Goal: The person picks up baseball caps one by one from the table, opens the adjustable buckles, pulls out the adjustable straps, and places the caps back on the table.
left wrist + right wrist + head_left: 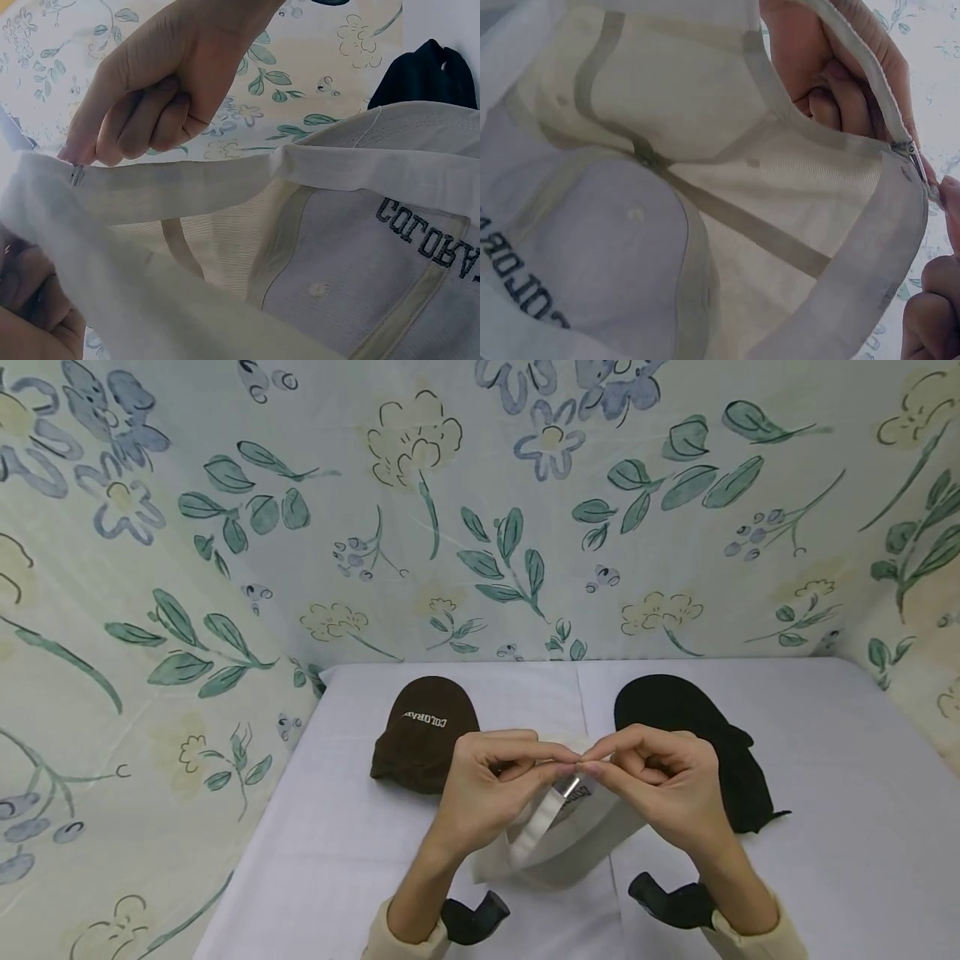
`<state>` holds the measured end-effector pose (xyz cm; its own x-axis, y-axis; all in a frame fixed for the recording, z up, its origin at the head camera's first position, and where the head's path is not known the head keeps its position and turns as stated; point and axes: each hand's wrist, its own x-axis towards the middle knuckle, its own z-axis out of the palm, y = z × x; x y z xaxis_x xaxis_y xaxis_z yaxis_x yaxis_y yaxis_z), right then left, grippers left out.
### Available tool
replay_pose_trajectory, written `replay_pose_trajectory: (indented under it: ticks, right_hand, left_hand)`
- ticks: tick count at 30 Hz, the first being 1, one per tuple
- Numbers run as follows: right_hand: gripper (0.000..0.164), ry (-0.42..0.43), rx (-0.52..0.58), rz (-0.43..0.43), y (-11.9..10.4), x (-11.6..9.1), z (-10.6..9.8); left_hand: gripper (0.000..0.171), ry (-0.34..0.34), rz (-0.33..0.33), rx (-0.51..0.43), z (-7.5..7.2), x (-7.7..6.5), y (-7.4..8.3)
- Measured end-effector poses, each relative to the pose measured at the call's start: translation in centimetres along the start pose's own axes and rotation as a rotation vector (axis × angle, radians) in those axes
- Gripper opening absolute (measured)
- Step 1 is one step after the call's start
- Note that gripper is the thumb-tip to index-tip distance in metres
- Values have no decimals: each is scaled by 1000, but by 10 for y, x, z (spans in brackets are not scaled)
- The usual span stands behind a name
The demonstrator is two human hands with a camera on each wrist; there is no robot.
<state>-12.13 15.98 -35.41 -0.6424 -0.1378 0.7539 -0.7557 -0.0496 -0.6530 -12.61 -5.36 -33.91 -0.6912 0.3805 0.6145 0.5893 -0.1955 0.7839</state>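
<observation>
A white cap hangs between both hands with its inside and dark lettering showing. My left hand pinches the cap's back strap between thumb and index finger, close to a small metal buckle. From the other side my right hand pinches at the same spot, its thumb and index fingertip meeting those of the left. The strap's short end sticks out past the buckle at the fingertips. Exactly which bit each hand pinches is partly hidden by the fingers.
Behind the left hand, a brown cap with white lettering sits on the white-covered table. A black cap lies behind the right hand. Floral cloth hangs at the back and sides.
</observation>
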Motion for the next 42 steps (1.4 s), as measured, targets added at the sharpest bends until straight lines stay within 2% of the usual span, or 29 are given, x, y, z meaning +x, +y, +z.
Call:
replay_pose_trajectory:
  ticks: [7, 13, 22, 30, 42]
  right_hand:
    - [30, 21, -4, 13, 3, 1, -4]
    - [33, 16, -19, 50, 2, 0, 0]
    - [33, 30, -65, 36, -1, 0, 0]
    - [28, -24, 9, -1, -1, -1, 1]
    - [25, -51, 10, -30, 1, 0, 2]
  left_hand:
    - [5, 35, 55, 58, -4, 1, -1]
    - [5, 34, 65, 63, -6, 1, -1]
    - [5, 25, 82, 83, -8, 1, -2]
    - [7, 43, 55, 48, -5, 1, -2]
    - [5, 53, 42, 42, -3, 1, -1]
